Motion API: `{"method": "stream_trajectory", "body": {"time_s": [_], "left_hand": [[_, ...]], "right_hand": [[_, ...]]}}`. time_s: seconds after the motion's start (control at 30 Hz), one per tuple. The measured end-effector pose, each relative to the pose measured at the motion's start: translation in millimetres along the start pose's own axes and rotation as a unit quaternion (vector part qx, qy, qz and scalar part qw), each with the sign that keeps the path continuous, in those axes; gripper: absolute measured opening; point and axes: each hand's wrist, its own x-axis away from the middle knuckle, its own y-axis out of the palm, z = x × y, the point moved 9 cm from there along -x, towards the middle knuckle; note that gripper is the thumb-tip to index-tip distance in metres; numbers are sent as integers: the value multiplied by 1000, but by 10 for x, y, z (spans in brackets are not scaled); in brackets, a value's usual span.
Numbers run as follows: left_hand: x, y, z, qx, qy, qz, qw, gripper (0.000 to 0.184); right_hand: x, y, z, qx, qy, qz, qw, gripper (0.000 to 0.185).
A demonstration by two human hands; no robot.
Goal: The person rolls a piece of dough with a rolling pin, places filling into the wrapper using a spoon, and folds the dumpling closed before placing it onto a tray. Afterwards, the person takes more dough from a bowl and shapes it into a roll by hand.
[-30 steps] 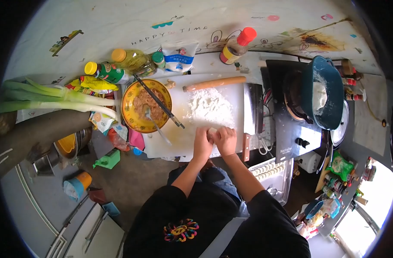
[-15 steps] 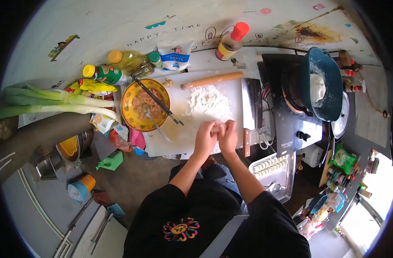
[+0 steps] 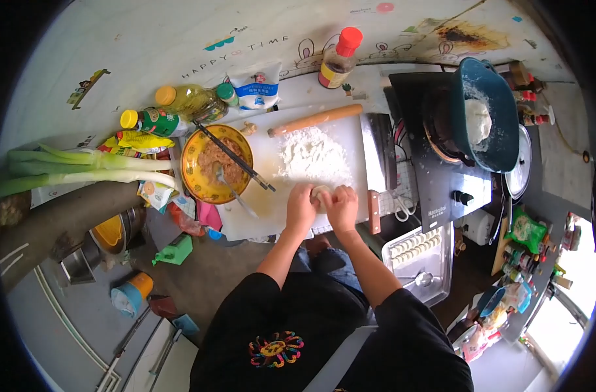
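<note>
Near the front edge of the white cutting board (image 3: 246, 222), my left hand (image 3: 300, 209) and my right hand (image 3: 343, 208) pinch a small pale dumpling (image 3: 321, 191) between them. Fingers cover much of it. Just beyond lies a heap of flour (image 3: 314, 153), with a wooden rolling pin (image 3: 316, 119) behind it. To the left, a yellow patterned bowl (image 3: 188, 166) holds minced filling (image 3: 213, 155), a spoon (image 3: 235, 191) and dark chopsticks (image 3: 236, 157). A cleaver (image 3: 376, 153) rests along the board's right side.
Rows of dumplings (image 3: 413, 249) sit in a metal tray (image 3: 436, 282) at lower right. On the cooktop (image 3: 435, 212) a blue basin (image 3: 464, 117) contains dough (image 3: 477, 121). Leeks (image 3: 102, 161), bottles and a red-capped sauce bottle (image 3: 337, 68) stand along the back.
My hands have shifted slightly and opened apart a little, so the pale dumpling shows more between the fingers. The whole view has tilted slightly.
</note>
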Motion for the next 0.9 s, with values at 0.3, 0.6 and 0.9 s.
{"method": "stream_trajectory", "body": {"time_s": [0.3, 0.6, 0.9], "left_hand": [[296, -64, -56, 28, -28, 127, 991, 34], [189, -11, -187, 48, -63, 59, 995, 23], [323, 47, -221, 119, -105, 118, 980, 33]], "right_hand": [[-168, 183, -62, 38, 7, 40, 998, 17], [12, 101, -235, -53, -41, 15, 998, 9], [-304, 149, -117, -104, -14, 56, 993, 32]]}}
